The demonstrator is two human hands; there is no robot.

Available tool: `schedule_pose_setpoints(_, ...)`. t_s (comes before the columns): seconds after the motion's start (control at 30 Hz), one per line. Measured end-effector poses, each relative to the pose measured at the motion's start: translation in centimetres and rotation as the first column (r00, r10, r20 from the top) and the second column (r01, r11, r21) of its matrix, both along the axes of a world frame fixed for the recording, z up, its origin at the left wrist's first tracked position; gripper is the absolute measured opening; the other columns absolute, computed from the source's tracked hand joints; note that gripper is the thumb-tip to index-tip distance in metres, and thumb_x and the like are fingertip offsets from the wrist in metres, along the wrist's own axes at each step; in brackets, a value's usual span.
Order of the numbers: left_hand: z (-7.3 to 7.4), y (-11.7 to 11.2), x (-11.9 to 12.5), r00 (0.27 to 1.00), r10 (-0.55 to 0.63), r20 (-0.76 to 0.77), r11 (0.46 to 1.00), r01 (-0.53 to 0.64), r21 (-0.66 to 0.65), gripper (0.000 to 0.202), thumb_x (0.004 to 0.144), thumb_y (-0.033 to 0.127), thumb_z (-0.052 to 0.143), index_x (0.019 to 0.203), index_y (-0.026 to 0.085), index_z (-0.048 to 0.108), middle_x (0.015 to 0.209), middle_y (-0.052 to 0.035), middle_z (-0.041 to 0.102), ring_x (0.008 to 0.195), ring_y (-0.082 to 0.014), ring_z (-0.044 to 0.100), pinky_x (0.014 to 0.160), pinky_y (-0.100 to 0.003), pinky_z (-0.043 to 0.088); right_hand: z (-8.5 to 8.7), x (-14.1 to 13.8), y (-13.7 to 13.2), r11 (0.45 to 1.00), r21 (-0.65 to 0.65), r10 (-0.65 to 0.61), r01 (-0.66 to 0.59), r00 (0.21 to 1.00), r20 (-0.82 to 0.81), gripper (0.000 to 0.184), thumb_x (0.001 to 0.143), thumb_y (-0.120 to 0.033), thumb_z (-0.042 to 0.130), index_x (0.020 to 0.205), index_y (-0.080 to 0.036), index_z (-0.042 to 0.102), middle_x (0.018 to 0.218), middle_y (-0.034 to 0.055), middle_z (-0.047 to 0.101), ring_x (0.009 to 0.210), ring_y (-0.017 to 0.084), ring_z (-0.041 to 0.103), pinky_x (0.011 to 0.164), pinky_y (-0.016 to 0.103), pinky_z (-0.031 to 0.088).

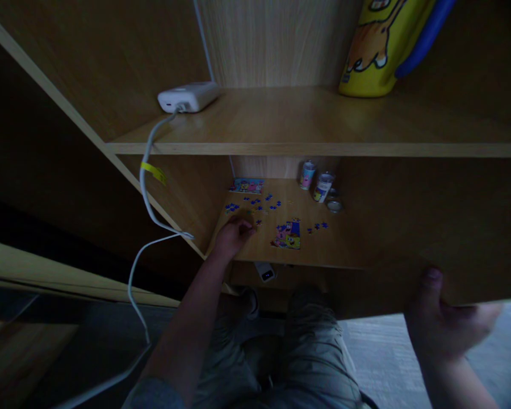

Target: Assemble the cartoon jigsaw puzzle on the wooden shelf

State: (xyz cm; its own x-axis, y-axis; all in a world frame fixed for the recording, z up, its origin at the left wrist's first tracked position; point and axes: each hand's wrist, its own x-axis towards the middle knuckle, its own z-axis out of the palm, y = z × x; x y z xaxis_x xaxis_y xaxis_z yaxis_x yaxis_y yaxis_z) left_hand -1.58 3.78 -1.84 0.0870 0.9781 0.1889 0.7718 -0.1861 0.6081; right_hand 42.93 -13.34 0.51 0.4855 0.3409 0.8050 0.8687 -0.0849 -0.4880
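My left hand (234, 234) rests low over the lower shelf (255, 250), its fingers curled together at loose jigsaw pieces (255, 201). Whatever the fingertips hold, if anything, is too small to make out. To its right lies a partly joined cartoon puzzle (287, 235) with a yellow character and a pink one. A few more blue pieces (317, 226) are scattered right of that. My right hand (451, 324) grips the front edge of the cabinet's side panel (409, 238), thumb on the inner face. Behind the pieces sits a cartoon picture card (246, 186).
Two small printed tins (307, 175) (323, 187) stand at the back right, with round metal lids (334, 204) beside them. On the upper shelf (272, 119) are a white power bank (188, 97) with a dangling cable (142, 187) and a yellow bottle (370, 51). A white device (264, 271) lies underneath.
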Motion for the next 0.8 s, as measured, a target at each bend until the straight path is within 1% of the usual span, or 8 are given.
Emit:
schedule_pose_setpoints(0.07, 0.0, -0.1, 0.0, 0.999, -0.006, 0.038, 1.0, 0.005, 0.016, 0.01, 0.093, 0.032, 0.084, 0.097, 0.026, 0.078, 0.11, -0.0052, 0.079, 0.102, -0.025, 0.076, 0.092, -0.037, 0.057, 0.1, -0.1, 0.0, 1.0, 0.012, 0.002, -0.003, 1.0, 0.026, 0.058, 0.085, -0.05, 0.074, 0.126, -0.01, 0.08, 0.123, 0.0297, 0.078, 0.118, 0.056, 0.074, 0.093, 0.063, 0.061)
schedule_pose_setpoints(0.17, 0.1, -0.5, 0.1, 0.994, -0.02, 0.111, 1.0, 0.02, 0.008, 0.007, 0.094, 0.029, 0.082, 0.094, 0.025, 0.076, 0.1, -0.0031, 0.081, 0.095, -0.024, 0.076, 0.087, -0.035, 0.057, 0.4, -0.4, -0.1, 0.999, 0.035, -0.004, 0.003, 1.0, 0.024, 0.057, 0.085, -0.049, 0.075, 0.124, -0.007, 0.082, 0.125, 0.0319, 0.077, 0.123, 0.058, 0.072, 0.095, 0.065, 0.06)
schedule_pose_setpoints(0.27, 0.3, -0.8, 0.6, 0.969, -0.069, 0.239, 0.997, 0.073, -0.007, 0.006, 0.094, 0.028, 0.08, 0.09, 0.024, 0.076, 0.094, -0.0014, 0.082, 0.09, -0.0227, 0.076, 0.085, -0.035, 0.058, 0.4, -0.5, 0.0, 0.999, 0.042, 0.01, -0.009, 1.0, -0.01, 0.062, 0.083, -0.048, 0.077, 0.128, -0.006, 0.08, 0.125, 0.0323, 0.077, 0.121, 0.058, 0.073, 0.094, 0.065, 0.061)
schedule_pose_setpoints(0.37, 0.2, -0.6, 1.6, 0.914, -0.111, 0.391, 0.993, 0.122, -0.004, 0.005, 0.093, 0.028, 0.08, 0.094, 0.023, 0.078, 0.098, -0.0025, 0.084, 0.093, -0.0227, 0.078, 0.09, -0.036, 0.06, 0.4, -0.6, -0.1, 1.0, 0.03, 0.008, -0.007, 0.999, -0.043, 0.063, 0.082, -0.05, 0.076, 0.128, -0.007, 0.079, 0.123, 0.031, 0.078, 0.119, 0.058, 0.074, 0.092, 0.065, 0.061)
schedule_pose_setpoints(0.43, 0.0, -0.3, 2.5, 0.89, -0.14, 0.434, 0.987, 0.161, -0.012, 0.007, 0.094, 0.028, 0.079, 0.098, 0.023, 0.081, 0.102, -0.0035, 0.086, 0.098, -0.0234, 0.08, 0.094, -0.038, 0.062, 0.4, -0.7, -0.1, 1.0, 0.017, -0.006, 0.007, 0.998, -0.068, 0.062, 0.082, -0.052, 0.076, 0.127, -0.01, 0.078, 0.123, 0.0295, 0.077, 0.119, 0.056, 0.074, 0.091, 0.063, 0.061)
schedule_pose_setpoints(0.57, -0.4, 0.2, 3.7, 0.897, -0.193, 0.397, 0.974, 0.224, -0.033, 0.012, 0.095, 0.026, 0.078, 0.106, 0.025, 0.083, 0.107, -0.0033, 0.087, 0.102, -0.0243, 0.081, 0.098, -0.039, 0.062, 0.7, -0.9, -0.2, 1.0, 0.0, 0.011, -0.011, 0.997, -0.074, 0.058, 0.083, -0.05, 0.076, 0.126, -0.011, 0.077, 0.122, 0.0274, 0.078, 0.114, 0.053, 0.076, 0.09, 0.06, 0.063)
schedule_pose_setpoints(0.7, -0.8, 0.0, 3.7, 0.912, -0.226, 0.344, 0.971, 0.241, -0.001, 0.011, 0.098, 0.028, 0.075, 0.106, 0.026, 0.084, 0.107, -0.0016, 0.087, 0.102, -0.0237, 0.081, 0.097, -0.037, 0.063, 0.7, -0.7, -0.1, 1.0, -0.009, 0.02, -0.02, 0.999, -0.034, 0.055, 0.085, -0.049, 0.074, 0.125, -0.012, 0.075, 0.121, 0.0278, 0.077, 0.115, 0.053, 0.075, 0.091, 0.061, 0.062)
schedule_pose_setpoints(0.8, -0.9, -0.5, 3.6, 0.916, -0.26, 0.306, 0.964, 0.266, 0.024, 0.013, 0.1, 0.025, 0.072, 0.106, 0.027, 0.084, 0.106, -0.0009, 0.087, 0.1, -0.0222, 0.081, 0.095, -0.035, 0.062, 0.6, -0.4, 0.0, 1.0, -0.002, 0.002, -0.002, 1.0, -0.004, 0.051, 0.084, -0.051, 0.073, 0.117, -0.013, 0.076, 0.119, 0.0275, 0.077, 0.116, 0.054, 0.074, 0.092, 0.061, 0.061)
